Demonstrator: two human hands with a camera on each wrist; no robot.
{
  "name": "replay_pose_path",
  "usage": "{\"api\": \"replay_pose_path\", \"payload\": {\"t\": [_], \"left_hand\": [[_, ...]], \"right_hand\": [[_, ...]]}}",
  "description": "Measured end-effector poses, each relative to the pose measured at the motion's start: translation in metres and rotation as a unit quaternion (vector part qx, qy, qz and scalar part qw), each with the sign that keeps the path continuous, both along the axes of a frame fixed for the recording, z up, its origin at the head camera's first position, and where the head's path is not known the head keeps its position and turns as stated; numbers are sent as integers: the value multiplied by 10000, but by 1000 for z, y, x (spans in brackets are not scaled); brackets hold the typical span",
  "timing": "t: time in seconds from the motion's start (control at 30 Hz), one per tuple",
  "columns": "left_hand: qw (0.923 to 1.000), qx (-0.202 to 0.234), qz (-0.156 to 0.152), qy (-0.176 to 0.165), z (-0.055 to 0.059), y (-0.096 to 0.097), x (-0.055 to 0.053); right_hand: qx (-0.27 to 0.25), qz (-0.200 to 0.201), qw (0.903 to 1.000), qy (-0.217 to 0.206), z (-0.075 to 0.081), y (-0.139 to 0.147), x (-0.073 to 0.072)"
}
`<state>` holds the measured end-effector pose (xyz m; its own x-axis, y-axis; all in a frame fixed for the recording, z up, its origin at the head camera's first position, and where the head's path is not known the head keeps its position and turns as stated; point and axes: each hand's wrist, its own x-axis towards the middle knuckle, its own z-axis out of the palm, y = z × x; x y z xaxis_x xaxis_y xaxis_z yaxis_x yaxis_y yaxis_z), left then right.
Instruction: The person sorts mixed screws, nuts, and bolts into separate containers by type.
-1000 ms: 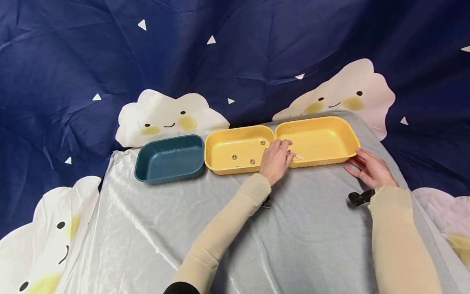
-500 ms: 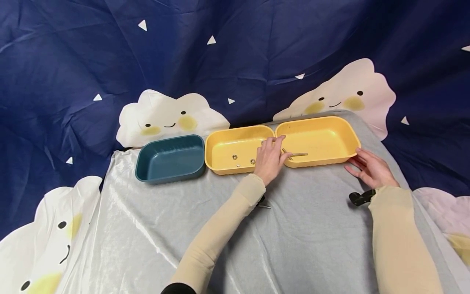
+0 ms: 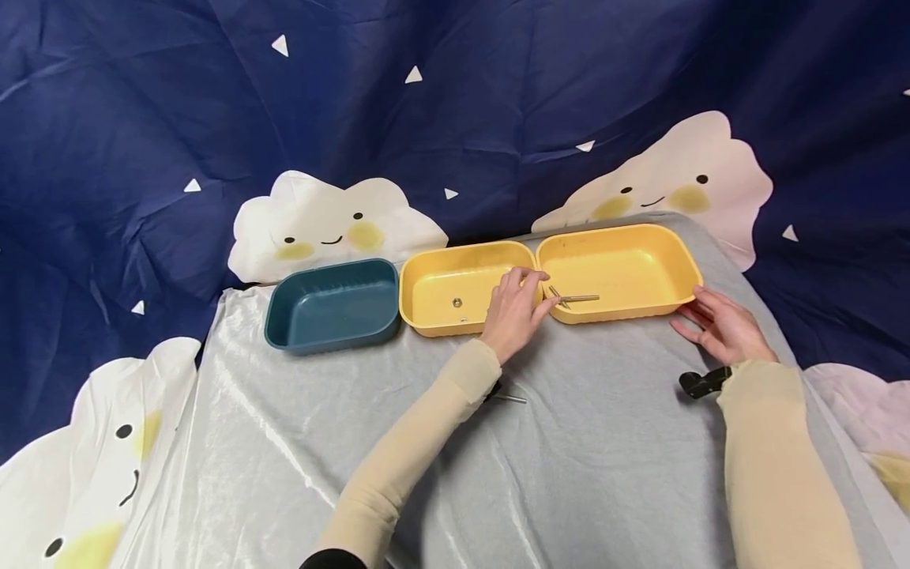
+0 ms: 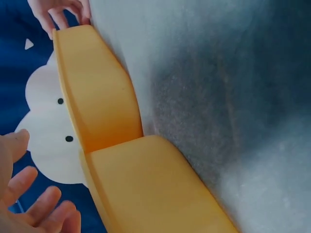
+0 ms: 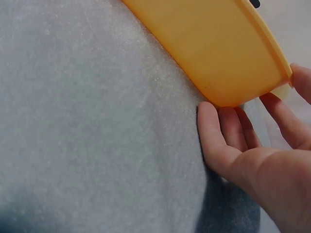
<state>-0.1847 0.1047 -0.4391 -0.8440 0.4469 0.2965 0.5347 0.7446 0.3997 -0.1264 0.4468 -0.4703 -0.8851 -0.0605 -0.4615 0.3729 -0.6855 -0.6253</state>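
Observation:
My left hand is over the front right part of the middle yellow bin, fingers loosely bent. In the left wrist view the fingers are spread, with nothing between them. A small nut lies in that bin; the hand hides part of its floor. Long thin screws lie crossed at the left end of the right yellow bin. My right hand holds this bin's front right corner. In the right wrist view, the thumb is at the rim and the other fingers are low against the outer wall.
A dark teal bin stands at the left, beside the middle yellow bin. A thin metal rod lies on the grey cloth near my left wrist. Behind the bins hangs a blue curtain with printed clouds.
My left hand has let go of a screw, which now lies in the right bin, and has moved left over the middle bin. My right hand has stayed at the corner.

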Motion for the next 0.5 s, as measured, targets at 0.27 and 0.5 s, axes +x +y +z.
{"api": "replay_pose_path", "payload": {"t": [0.27,0.5], "left_hand": [[9964,219,-822,-3,2,-25,9],[9885,419,-1412,-335,2,-55,16]], "right_hand": [[-171,62,9998,128,0,2,1],[-151,81,9999,27,0,1,0]]}}
